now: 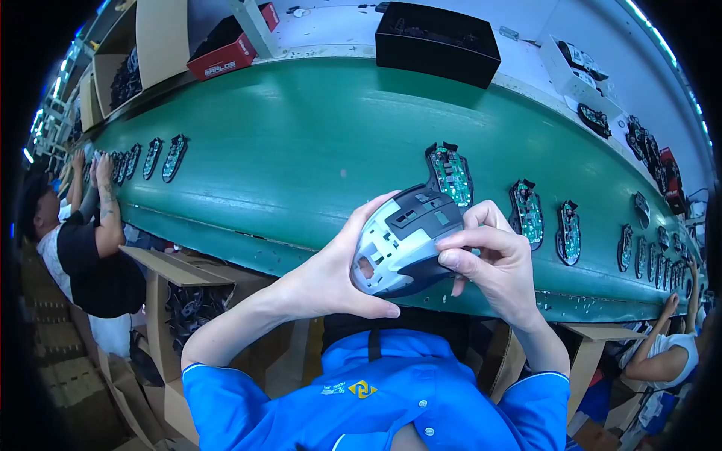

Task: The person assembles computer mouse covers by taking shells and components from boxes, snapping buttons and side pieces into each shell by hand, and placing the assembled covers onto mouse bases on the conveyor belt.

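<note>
Mouse shell (402,240), grey-white inside with black outer skin, held at picture centre over the near edge of the green conveyor belt (301,150). Left hand (331,278) cups it from 8 o'clock, fingers wrapped round its side. Right hand (500,267) pinches its 3 o'clock edge between thumb and forefinger. Circuit-board mouse bases (451,174) lie on the belt from 12 to 3 o'clock; black bin (436,45) at 12.
</note>
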The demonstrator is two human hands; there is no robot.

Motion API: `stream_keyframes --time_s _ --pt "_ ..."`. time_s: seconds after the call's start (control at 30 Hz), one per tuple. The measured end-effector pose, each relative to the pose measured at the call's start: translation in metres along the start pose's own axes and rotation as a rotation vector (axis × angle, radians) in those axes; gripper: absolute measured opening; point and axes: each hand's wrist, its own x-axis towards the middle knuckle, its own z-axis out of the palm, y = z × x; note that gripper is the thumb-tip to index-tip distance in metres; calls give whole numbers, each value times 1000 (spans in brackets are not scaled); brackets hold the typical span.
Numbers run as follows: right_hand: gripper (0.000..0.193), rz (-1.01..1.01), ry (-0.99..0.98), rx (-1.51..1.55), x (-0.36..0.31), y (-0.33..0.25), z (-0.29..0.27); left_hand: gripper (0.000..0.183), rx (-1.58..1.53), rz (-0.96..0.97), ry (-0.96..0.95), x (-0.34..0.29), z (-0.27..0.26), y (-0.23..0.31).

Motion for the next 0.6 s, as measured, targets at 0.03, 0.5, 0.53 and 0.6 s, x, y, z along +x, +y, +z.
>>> stream_keyframes --time_s 0.03,0.5,0.53,0.6 --pt "16 -9 16 9 0 0 2 107 59 22 17 -1 1 1" --pt "27 -111 -17 26 -7 6 -9 94 181 -18 147 -11 17 0" --pt "26 -150 -47 -71 -7 5 -11 95 180 -27 153 -11 18 -2" --pt "28 -160 -67 -145 -6 3 -13 95 213 -13 158 -13 21 -3"
